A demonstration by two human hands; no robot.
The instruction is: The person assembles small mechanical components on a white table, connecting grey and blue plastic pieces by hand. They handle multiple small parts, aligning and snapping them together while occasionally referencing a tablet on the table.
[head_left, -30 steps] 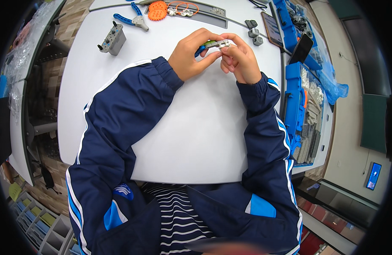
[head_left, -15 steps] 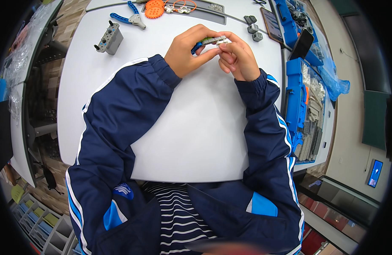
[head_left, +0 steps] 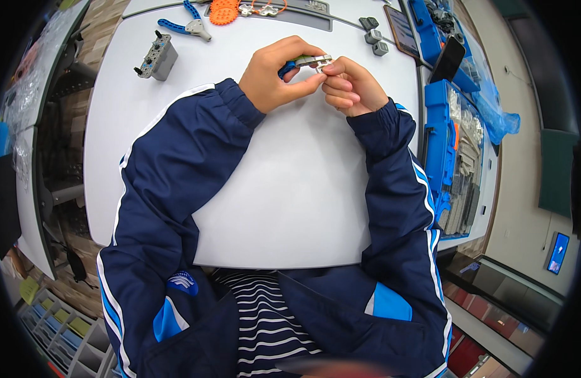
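Observation:
Above the far half of the table, my left hand point(head_left: 271, 74) is closed on a small build of plastic pieces, with a light grey beam point(head_left: 313, 61) on top and a bit of green and blue beside my fingers. A small white connector point(head_left: 323, 67) sits at the beam's right end. Pinched against that end are the thumb and forefinger of my right hand point(head_left: 356, 88), its other fingers curled in. Whether the connector is fixed to the beam I cannot tell. My fingers hide much of the build.
Left of my hands stands a grey block with black pegs point(head_left: 159, 58), near blue-handled pliers point(head_left: 191, 28). Orange gears point(head_left: 223, 11) lie at the far edge. Small grey cubes point(head_left: 374, 36), a tablet point(head_left: 402, 30), a phone point(head_left: 447, 60) and a blue parts case point(head_left: 438, 142) are to the right.
My right fingers have shifted slightly down and curled more, and more of the white connector shows. The left hand keeps its hold. The whole view has moved slightly.

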